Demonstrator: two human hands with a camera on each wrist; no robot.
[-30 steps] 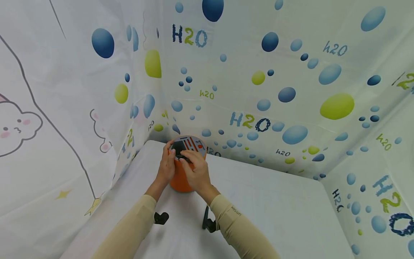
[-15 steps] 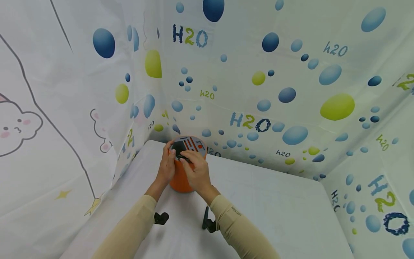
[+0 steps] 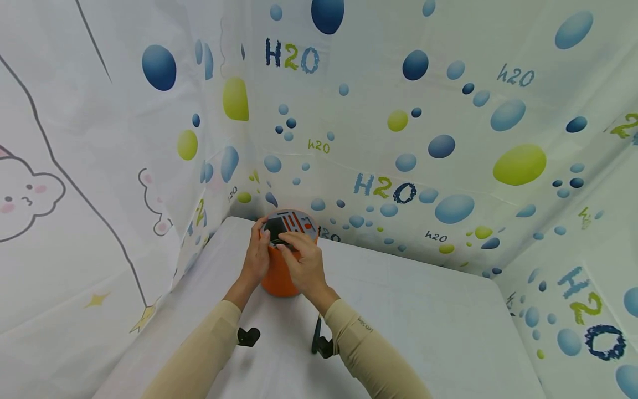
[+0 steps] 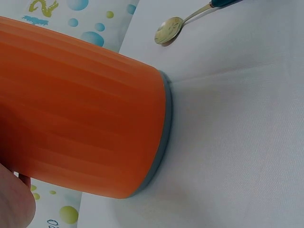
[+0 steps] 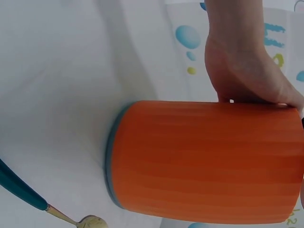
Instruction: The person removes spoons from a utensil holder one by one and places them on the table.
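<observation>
An orange ribbed canister [image 3: 279,274] with a grey base stands upright on the white table in the head view. Its grey top [image 3: 303,223] carries a black panel and red stripes. My left hand [image 3: 256,254] grips the canister's left side near the top, thumb over the rim. My right hand [image 3: 306,265] has thumb and fingers curled at the front of the rim, pinching there; what lies between the fingertips is hidden. In the left wrist view, a gold spoon [image 4: 169,31] with a dark green handle lies beside the canister.
The white tabletop [image 3: 408,310] extends right of the canister. Printed curtains [image 3: 374,138] with blue and green drops hang close behind it and along both sides. The spoon's handle [image 3: 316,335] lies under my right wrist in the head view.
Both hands and the canister stay in place. Only the curtain at the far right shifts slightly.
</observation>
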